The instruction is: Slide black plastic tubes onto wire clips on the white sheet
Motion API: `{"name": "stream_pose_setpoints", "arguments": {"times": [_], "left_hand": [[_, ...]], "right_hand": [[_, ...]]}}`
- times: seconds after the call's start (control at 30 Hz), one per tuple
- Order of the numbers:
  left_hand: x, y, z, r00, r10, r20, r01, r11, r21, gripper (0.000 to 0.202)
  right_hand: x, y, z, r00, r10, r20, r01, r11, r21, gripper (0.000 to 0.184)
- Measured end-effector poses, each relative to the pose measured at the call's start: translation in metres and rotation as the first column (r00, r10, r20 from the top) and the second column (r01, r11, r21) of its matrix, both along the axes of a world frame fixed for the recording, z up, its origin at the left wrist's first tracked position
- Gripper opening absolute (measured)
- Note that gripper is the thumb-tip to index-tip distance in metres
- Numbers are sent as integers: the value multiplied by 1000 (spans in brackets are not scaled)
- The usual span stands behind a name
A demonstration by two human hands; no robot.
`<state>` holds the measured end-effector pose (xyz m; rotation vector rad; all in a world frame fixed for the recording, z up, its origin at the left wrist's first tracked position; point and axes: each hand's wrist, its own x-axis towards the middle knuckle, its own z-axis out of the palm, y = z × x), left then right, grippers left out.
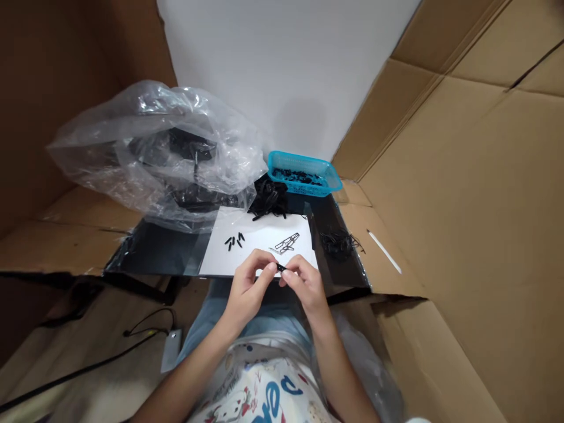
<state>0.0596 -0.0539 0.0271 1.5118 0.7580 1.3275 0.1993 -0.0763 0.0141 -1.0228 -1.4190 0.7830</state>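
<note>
small black piece (pixel 281 267) between both hands (pixel 251 283) (pixel 307 284)

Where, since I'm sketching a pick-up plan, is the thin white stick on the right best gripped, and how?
Probably the middle of the white stick, pinched across its width from above and slightly left. It is slim and straight, lies flat with nothing on top, and the cardboard wall rises to its right.
</note>
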Motion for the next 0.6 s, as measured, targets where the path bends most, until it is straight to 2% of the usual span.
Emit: {"name": "stream_pose_setpoints", "arguments": {"times": [0.1,0.2,0.27,0.4,0.5,0.6], "left_hand": [[-13,-16,0,997,-40,-61,40,999,10,11],[-22,-27,5,981,-119,-151,122,992,13,12],[-23,-31,8,969,-139,-206,148,989,26,14],[-19,-30,7,963,-84,-257,98,994,41,17],[-16,-19,2,943,-63,-326,85,995,53,17],[-9,0,-2,904,-22,-426,91,986,142,14]], "right_hand": [[7,-11,-1,985,139,-102,-146,987,-66,18],[8,-22,-1,961,262,-84,-272,952,-143,17],[8,-28,0,953,289,-87,-300,938,-172,17],[9,-33,-4,965,258,-50,-263,937,-232,14],[13,-26,-4,972,203,115,-166,949,-269,10],[18,-9,-1,945,78,319,-19,983,-184,10]]}}
